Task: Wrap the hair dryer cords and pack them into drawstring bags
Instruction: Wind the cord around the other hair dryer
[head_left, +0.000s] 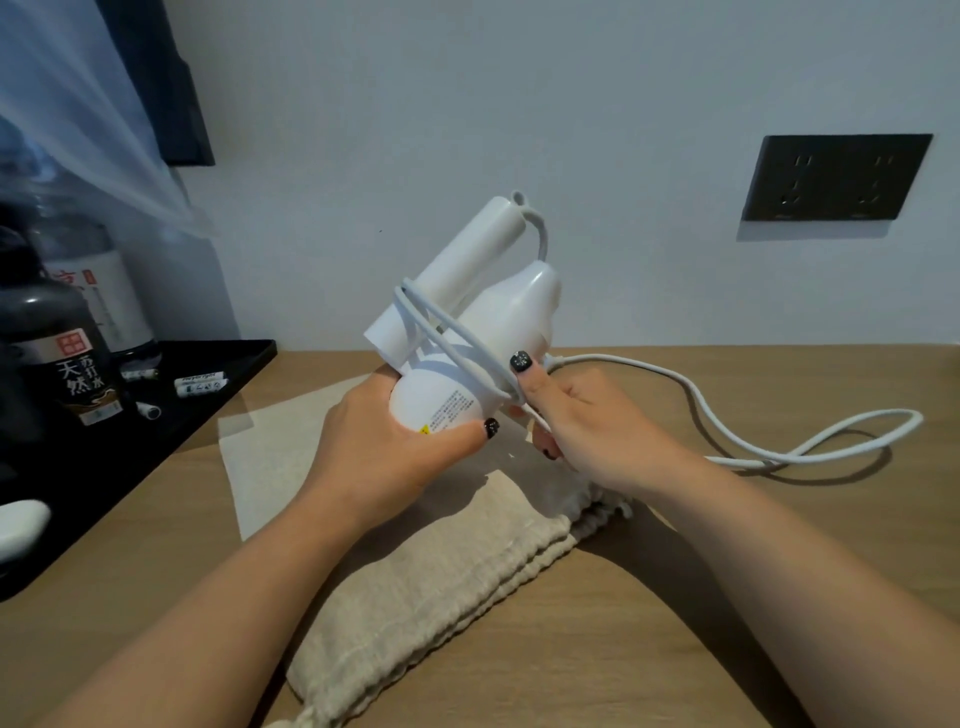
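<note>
A white folding hair dryer (498, 312) is held up above the wooden table, its handle folded against the body. My left hand (384, 441) grips the dryer's rounded barrel from below. Two turns of its white cord (810, 447) lie around the dryer body. My right hand (582, 421) pinches the cord against the barrel; the rest of the cord trails in a loop over the table to the right. Beige drawstring bags (441, 571) lie stacked flat on the table under my forearms.
A black tray (218, 384) at the left holds dark bottles (67, 358) and small batteries (200, 384). A black wall socket panel (836, 179) sits at the upper right. A white object (18, 525) shows at the left edge. The wooden table (675, 649) runs to the wall.
</note>
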